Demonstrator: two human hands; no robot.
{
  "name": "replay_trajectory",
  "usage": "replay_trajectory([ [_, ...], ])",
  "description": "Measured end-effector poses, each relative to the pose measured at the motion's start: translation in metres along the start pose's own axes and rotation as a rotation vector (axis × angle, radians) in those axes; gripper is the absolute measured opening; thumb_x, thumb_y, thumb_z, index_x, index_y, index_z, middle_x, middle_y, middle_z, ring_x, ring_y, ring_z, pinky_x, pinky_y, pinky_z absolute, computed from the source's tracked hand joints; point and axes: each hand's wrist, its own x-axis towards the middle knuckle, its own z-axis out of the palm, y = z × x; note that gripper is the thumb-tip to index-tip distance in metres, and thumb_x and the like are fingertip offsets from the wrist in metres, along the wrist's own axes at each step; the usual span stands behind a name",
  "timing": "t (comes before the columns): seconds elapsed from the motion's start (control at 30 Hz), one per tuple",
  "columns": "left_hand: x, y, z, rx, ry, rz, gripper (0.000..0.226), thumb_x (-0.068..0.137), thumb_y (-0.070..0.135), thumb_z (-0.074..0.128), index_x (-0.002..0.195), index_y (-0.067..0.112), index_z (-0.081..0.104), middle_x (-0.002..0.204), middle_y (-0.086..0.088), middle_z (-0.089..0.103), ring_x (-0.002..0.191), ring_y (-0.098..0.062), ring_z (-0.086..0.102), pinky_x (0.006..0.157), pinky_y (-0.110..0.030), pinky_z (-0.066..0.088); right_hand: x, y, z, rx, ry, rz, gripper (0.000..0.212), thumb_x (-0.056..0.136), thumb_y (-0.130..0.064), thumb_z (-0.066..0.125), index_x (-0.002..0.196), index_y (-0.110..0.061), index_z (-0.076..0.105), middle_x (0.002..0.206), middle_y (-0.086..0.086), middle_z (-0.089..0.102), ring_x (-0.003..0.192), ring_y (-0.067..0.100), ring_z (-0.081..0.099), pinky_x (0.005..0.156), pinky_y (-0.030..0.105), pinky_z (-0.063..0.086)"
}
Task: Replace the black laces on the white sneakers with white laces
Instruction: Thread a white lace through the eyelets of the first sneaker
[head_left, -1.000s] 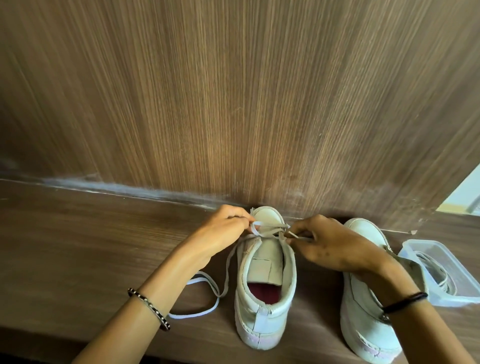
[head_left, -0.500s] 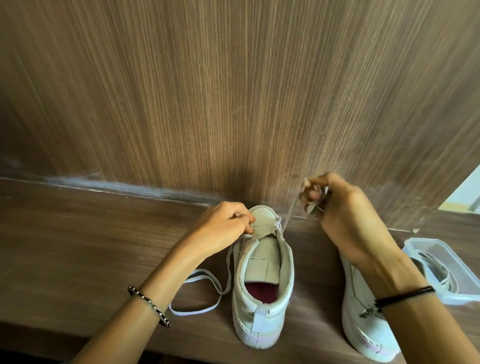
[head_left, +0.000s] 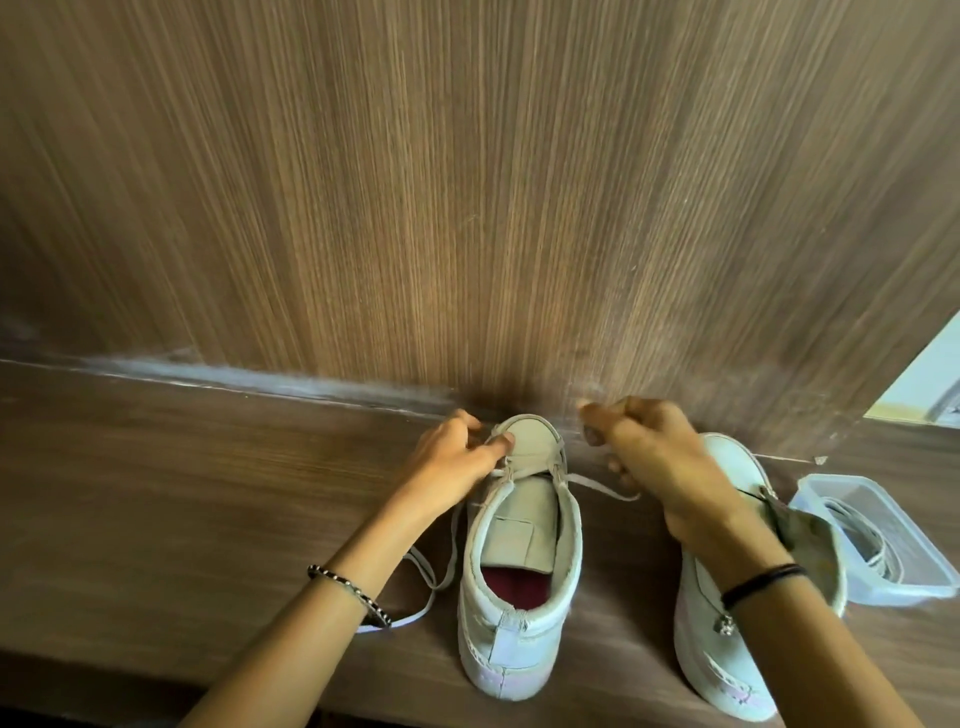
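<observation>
Lowered now, the right hand (head_left: 660, 462) curls its fingers round the flat white lace (head_left: 597, 486); the left hand (head_left: 452, 462) pinches it. Between the fingers, the white leather sneaker (head_left: 519, 597) points toe-first away, heel nearest.

This looks like a home, probably a corner with built-in furniture. A dark wood-laminate ledge (head_left: 182, 499) meets a tall panel (head_left: 467, 208) in matching vertical grain, with whitish dust along the seam (head_left: 234, 373) at the ledge's back edge. A worn white sneaker (head_left: 519, 623) and its partner (head_left: 727, 660) stand with toes to the panel. A clear plastic food container (head_left: 883, 595) sits on the ledge's right side. A strip of pale wall (head_left: 930, 369) shows beyond.
</observation>
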Motion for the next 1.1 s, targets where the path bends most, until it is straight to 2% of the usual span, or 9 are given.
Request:
replay_trajectory([
  [0.1,0.010,-0.001,0.010,-0.125,0.047,-0.038,0.041,0.092,0.032,0.074,0.126,0.014,0.062,0.114,0.000,0.066,0.080,-0.001,0.058,0.061,-0.006,0.043,0.006,0.014,0.016,-0.271,-0.103,0.031,0.042,0.094,-0.050,0.067,0.085,-0.009,0.073,0.070,0.001,0.069,0.070,0.019,0.064,0.063,0.033,0.048],
  [0.17,0.016,-0.003,0.014,-0.161,0.075,-0.046,0.038,0.090,0.028,0.075,0.124,0.016,0.064,0.116,0.001,0.066,0.091,-0.007,0.058,0.066,-0.010,0.041,0.008,0.014,0.025,-0.322,-0.107,0.058,0.043,0.096,-0.047,0.064,0.082,-0.007,0.073,0.077,0.005,0.073,0.077,0.022,0.068,0.072,0.036,0.054],
  [0.37,0.018,-0.004,0.016,-0.204,0.083,-0.077,0.029,0.093,0.020,0.068,0.122,0.022,0.065,0.111,0.005,0.068,0.092,-0.006,0.058,0.068,-0.012,0.040,0.014,0.022,0.035,-0.138,-0.027,0.128,0.038,0.092,-0.043,0.061,0.083,-0.007,0.071,0.082,0.008,0.072,0.076,0.025,0.066,0.063,0.034,0.048],
  [0.47,0.020,-0.001,0.013,-0.222,0.044,-0.062,0.032,0.093,0.018,0.064,0.125,0.021,0.064,0.101,0.010,0.070,0.095,-0.004,0.061,0.076,-0.019,0.047,0.015,0.023,0.037,-0.089,0.008,0.139,0.034,0.094,-0.036,0.060,0.081,-0.006,0.071,0.073,0.004,0.067,0.068,0.019,0.060,0.059,0.030,0.043],
  [0.63,0.027,0.011,0.009,-0.371,0.016,-0.094,0.035,0.090,0.002,0.060,0.122,0.014,0.067,0.100,0.005,0.067,0.093,-0.001,0.058,0.068,-0.013,0.041,0.025,0.028,0.046,0.090,0.031,0.148,0.028,0.094,-0.024,0.061,0.077,-0.006,0.072,0.060,0.002,0.062,0.050,0.014,0.052,0.048,0.028,0.039],
  [0.8,0.019,0.021,0.002,-0.469,-0.020,-0.044,0.033,0.090,-0.006,0.056,0.117,0.008,0.069,0.086,0.011,0.071,0.069,0.015,0.061,0.052,0.001,0.039,0.033,0.031,0.050,0.175,0.061,0.141,0.013,0.092,-0.014,0.070,0.083,-0.016,0.079,0.075,0.001,0.075,0.072,0.016,0.068,0.062,0.029,0.049],
  [0.87,0.018,0.022,-0.006,-0.464,-0.037,-0.002,0.032,0.090,-0.003,0.056,0.116,0.010,0.071,0.087,0.010,0.076,0.066,0.021,0.059,0.059,-0.004,0.043,0.035,0.032,0.048,0.121,0.080,0.122,0.012,0.091,-0.018,0.068,0.085,-0.017,0.078,0.077,0.001,0.075,0.073,0.017,0.068,0.065,0.031,0.051],
  [0.97,0.013,0.024,-0.019,-0.436,-0.077,0.042,0.025,0.095,0.006,0.058,0.113,0.015,0.072,0.085,0.016,0.078,0.075,0.019,0.063,0.075,-0.019,0.043,0.032,0.020,0.039,0.122,0.088,0.073,0.017,0.094,-0.023,0.061,0.094,-0.013,0.074,0.073,0.001,0.071,0.063,0.016,0.058,0.061,0.033,0.048],
  [1.1,0.007,0.022,-0.034,-0.407,-0.140,0.100,0.023,0.101,0.014,0.053,0.110,0.016,0.074,0.100,-0.004,0.079,0.098,-0.019,0.074,0.096,-0.040,0.054,0.007,-0.015,0.011,0.040,0.001,-0.029,0.025,0.095,-0.026,0.056,0.083,-0.011,0.072,0.060,-0.010,0.067,0.056,0.007,0.050,0.060,0.027,0.041],
])
